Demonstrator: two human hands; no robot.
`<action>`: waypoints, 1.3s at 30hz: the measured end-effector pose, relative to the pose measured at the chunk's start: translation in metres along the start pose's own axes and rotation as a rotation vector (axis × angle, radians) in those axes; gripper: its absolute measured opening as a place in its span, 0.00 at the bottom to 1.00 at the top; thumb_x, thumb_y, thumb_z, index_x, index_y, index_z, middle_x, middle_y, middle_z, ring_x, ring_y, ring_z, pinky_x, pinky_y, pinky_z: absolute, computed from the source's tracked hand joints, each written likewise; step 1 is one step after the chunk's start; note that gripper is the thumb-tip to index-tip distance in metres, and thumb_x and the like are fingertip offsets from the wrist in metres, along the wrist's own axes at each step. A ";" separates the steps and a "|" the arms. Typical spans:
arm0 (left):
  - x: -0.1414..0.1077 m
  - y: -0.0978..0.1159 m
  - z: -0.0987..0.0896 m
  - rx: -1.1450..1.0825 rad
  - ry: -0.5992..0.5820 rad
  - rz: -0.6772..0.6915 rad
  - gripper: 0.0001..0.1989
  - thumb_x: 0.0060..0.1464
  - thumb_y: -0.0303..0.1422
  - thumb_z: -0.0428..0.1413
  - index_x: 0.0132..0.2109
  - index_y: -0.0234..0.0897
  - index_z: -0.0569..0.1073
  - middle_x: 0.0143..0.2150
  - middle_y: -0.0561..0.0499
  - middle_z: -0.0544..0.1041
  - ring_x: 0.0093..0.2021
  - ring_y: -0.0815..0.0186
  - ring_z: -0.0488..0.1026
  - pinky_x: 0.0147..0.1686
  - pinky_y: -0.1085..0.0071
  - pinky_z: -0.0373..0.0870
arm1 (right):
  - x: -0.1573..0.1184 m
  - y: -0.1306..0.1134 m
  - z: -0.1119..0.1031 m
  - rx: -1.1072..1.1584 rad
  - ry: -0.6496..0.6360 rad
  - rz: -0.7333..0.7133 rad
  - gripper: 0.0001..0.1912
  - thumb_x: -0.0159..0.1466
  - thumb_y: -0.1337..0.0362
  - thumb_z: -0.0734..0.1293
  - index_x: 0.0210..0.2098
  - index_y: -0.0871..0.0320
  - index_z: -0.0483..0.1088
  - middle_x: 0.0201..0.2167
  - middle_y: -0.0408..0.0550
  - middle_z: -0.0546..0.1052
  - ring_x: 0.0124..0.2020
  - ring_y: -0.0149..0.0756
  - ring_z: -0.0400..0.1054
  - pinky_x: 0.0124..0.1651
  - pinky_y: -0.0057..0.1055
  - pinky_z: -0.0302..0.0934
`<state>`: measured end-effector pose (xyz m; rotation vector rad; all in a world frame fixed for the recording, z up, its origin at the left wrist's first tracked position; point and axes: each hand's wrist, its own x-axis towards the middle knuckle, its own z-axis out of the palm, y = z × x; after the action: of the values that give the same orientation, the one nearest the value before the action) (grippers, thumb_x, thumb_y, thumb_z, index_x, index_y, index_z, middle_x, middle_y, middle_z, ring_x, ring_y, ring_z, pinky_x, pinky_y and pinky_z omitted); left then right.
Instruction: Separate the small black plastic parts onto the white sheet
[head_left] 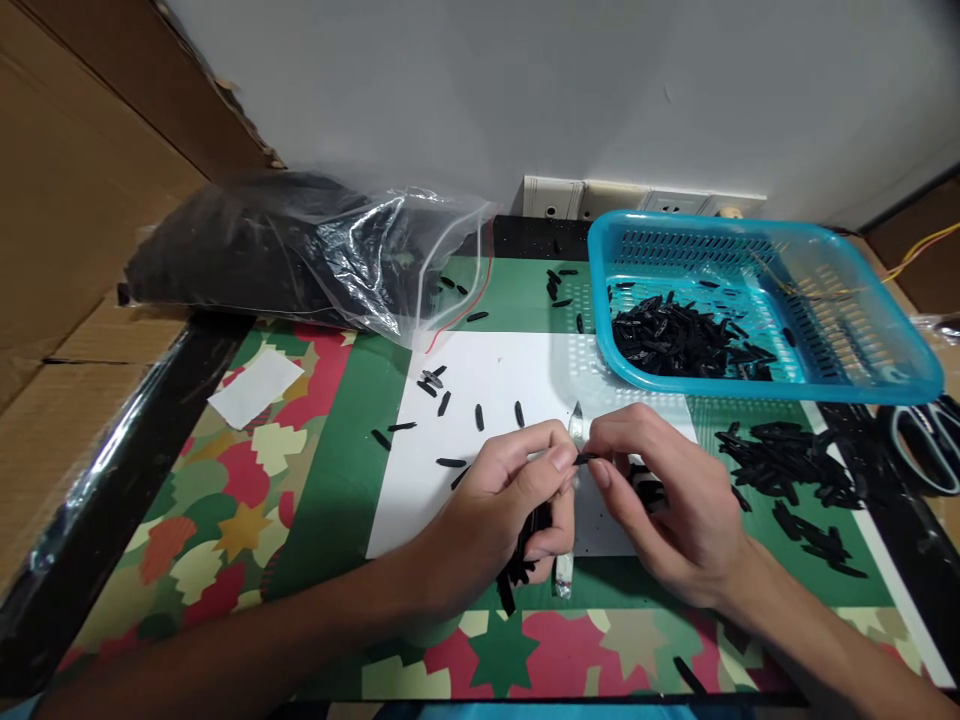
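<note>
My left hand [517, 490] is closed, with a bunch of small black strips [517, 570] in its curled fingers. Between its thumb and forefinger it pinches one small black strip [582, 459]. The thumb and forefinger of my right hand [667, 490] close on the other end of that same strip. Below both hands lies a slim pointed tool with a wrapped handle [564, 575], its middle partly hidden by my fingers. White paper [420, 500] is under the hands, with several loose black strips [479, 417] scattered on it.
A blue plastic basket [787, 388] holding a heap of black strips stands at the back right. More strips [795, 460] are piled before it, near scissors [922, 445]. A clear zip bag [300, 250] full of black pieces lies back left, by cardboard [75, 170]. Wall sockets [622, 200] sit behind.
</note>
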<state>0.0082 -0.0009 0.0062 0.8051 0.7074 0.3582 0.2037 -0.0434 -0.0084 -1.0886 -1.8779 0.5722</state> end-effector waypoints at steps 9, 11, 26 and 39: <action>-0.001 -0.001 -0.001 0.034 0.015 0.036 0.20 0.74 0.48 0.52 0.36 0.42 0.63 0.19 0.62 0.63 0.17 0.75 0.57 0.19 0.81 0.59 | -0.005 0.002 0.003 0.014 -0.025 0.060 0.08 0.74 0.73 0.63 0.49 0.55 0.69 0.36 0.46 0.78 0.33 0.35 0.73 0.36 0.31 0.66; -0.001 -0.003 -0.001 0.035 0.015 0.044 0.20 0.74 0.48 0.52 0.36 0.41 0.63 0.20 0.62 0.63 0.17 0.76 0.56 0.20 0.81 0.61 | -0.005 0.001 0.003 0.011 -0.031 0.062 0.07 0.74 0.73 0.63 0.48 0.56 0.70 0.35 0.45 0.77 0.32 0.34 0.71 0.35 0.30 0.65; -0.001 -0.008 0.000 0.121 0.003 0.109 0.20 0.75 0.45 0.54 0.35 0.39 0.65 0.21 0.61 0.64 0.22 0.76 0.60 0.26 0.81 0.63 | 0.002 -0.008 0.009 0.073 0.053 0.147 0.11 0.68 0.76 0.65 0.31 0.58 0.71 0.22 0.36 0.66 0.23 0.24 0.57 0.27 0.25 0.51; 0.000 -0.008 -0.001 0.060 0.061 0.141 0.18 0.74 0.41 0.55 0.34 0.40 0.65 0.20 0.62 0.64 0.19 0.77 0.56 0.24 0.81 0.63 | -0.004 -0.006 0.005 0.218 -0.087 0.210 0.06 0.76 0.66 0.61 0.42 0.57 0.70 0.30 0.40 0.71 0.27 0.29 0.63 0.32 0.27 0.58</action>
<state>0.0075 -0.0052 -0.0006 0.9064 0.7226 0.4925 0.1978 -0.0503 -0.0084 -1.1374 -1.7373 0.9354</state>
